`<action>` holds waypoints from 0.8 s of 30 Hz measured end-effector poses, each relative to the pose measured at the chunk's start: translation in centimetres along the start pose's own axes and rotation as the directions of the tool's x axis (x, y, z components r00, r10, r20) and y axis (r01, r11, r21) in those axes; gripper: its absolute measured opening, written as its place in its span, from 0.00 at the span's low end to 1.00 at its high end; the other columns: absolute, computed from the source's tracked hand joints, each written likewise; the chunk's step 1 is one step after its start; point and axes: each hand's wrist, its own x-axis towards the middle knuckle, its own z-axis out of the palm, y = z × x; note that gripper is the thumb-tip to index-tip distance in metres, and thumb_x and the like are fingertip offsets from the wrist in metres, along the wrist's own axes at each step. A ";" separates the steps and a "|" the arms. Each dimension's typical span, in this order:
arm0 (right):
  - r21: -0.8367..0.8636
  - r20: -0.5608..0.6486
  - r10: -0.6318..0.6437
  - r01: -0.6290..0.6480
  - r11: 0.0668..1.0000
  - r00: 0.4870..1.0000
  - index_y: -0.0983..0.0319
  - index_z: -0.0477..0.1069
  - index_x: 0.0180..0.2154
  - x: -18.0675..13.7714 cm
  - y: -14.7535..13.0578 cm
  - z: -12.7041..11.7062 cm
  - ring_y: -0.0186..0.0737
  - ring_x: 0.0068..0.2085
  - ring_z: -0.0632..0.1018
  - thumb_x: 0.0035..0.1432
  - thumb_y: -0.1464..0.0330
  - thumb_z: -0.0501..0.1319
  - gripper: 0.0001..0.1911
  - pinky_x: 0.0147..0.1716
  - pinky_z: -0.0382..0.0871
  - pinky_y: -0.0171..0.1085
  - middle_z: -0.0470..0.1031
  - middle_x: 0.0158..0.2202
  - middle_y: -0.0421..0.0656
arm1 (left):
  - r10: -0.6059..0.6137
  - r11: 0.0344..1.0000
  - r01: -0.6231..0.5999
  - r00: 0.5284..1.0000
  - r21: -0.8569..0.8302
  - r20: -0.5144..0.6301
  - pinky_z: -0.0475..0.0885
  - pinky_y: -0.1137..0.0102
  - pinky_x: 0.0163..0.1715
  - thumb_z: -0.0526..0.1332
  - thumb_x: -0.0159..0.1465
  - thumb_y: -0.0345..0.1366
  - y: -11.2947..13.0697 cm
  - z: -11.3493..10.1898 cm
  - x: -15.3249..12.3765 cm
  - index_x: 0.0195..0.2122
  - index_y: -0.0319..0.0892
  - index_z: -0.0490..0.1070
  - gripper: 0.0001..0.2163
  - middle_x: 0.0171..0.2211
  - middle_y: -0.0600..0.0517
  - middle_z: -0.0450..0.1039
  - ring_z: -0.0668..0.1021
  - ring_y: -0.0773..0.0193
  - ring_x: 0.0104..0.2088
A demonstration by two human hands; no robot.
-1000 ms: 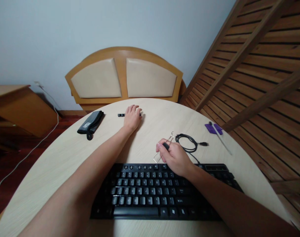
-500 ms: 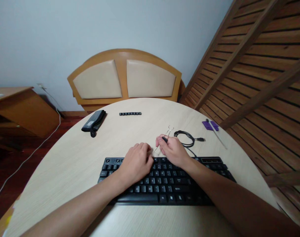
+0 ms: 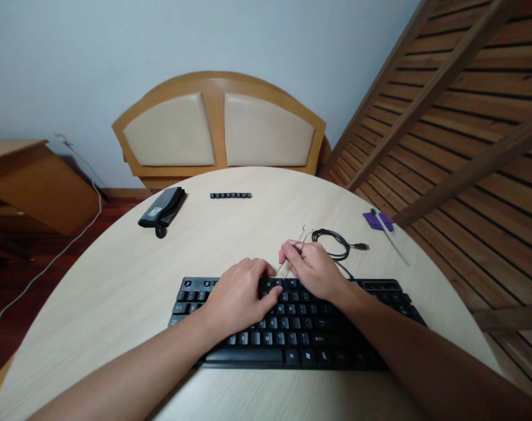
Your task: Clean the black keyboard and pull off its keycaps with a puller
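A black keyboard [image 3: 266,354] lies across the near part of the round table. Over its upper rows rests my left hand [image 3: 244,295], palm down, thumb apart from the forefinger and nothing seen in it. My right hand [image 3: 316,269] is closed around the dark handle of a wire keycap puller [image 3: 305,235]. The puller slants, with one pair of wire ends pointing away and the other reaching down at the keyboard's top row, close to my left fingertips. Whether those lower wires grip a keycap I cannot tell. Two switches without caps show at the keyboard's top left.
A row of removed black keycaps [image 3: 231,195] sits toward the far side. To its left lies a dark folded pouch [image 3: 163,207]. The coiled USB cable [image 3: 348,248] is behind the keyboard; a brush [image 3: 391,237] lies over a purple cloth [image 3: 371,221] on the right.
My left thumb has spread away from the forefinger and moved right over the keys. The puller stays in my right hand, its lower ends still at the top row. The view has shifted slightly.
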 end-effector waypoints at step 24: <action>-0.207 0.130 0.015 0.013 0.978 0.991 0.60 0.72 0.32 0.0 -0.3 -0.3 0.37 0.25 0.73 0.72 0.61 0.44 0.23 0.31 0.62 0.35 0.73 0.22 0.40 | 0.019 0.992 -0.017 1.000 -0.125 0.015 0.74 0.58 0.48 0.63 0.67 0.40 -0.2 -0.2 0.2 0.40 0.46 0.76 0.06 0.41 0.50 0.79 0.79 0.54 0.44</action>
